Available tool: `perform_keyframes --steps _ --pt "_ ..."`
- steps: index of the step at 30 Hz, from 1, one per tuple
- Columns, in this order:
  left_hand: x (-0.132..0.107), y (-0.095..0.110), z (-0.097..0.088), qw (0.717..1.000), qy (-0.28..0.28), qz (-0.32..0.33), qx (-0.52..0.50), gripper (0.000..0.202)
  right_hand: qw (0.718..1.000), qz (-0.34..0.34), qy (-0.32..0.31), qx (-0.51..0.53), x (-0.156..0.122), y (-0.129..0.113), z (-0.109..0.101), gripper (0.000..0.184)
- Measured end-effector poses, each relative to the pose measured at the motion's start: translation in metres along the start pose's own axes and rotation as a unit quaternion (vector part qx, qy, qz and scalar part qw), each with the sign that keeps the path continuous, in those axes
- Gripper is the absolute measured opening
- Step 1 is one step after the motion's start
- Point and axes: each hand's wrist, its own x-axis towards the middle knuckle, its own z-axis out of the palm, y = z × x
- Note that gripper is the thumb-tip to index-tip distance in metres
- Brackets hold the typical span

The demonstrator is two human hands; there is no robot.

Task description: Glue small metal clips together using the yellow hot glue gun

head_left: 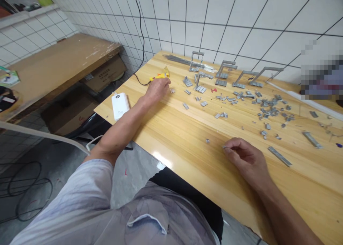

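Note:
My left hand (158, 89) is beside the yellow glue gun (160, 76), on its near side, with fingers loosely stretched out and nothing visible in them. The glue gun lies on the wooden table, its black cord running left. Thumb and index finger of my right hand (248, 161) are pinched on a small grey piece (224, 147), of which only the tip shows. Left of that hand lies another small grey piece (207, 140). To its right rests a grey flat strip (279, 156).
Several grey frame-like stands (199, 82) stand towards the tiled wall, before thin metal rods (184, 61). Loose grey pieces (269, 107) are scattered at the right. A white power bank (120, 106) sits at the table's left edge. A brown bench (53, 66) is further left.

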Motion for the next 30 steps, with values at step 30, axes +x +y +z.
perform_keyframes --steps 30 --pt "-0.014 0.009 0.005 0.997 -0.017 -0.025 0.067 0.026 0.999 -0.027 -0.025 -0.019 -0.001 0.003 0.000 0.011"
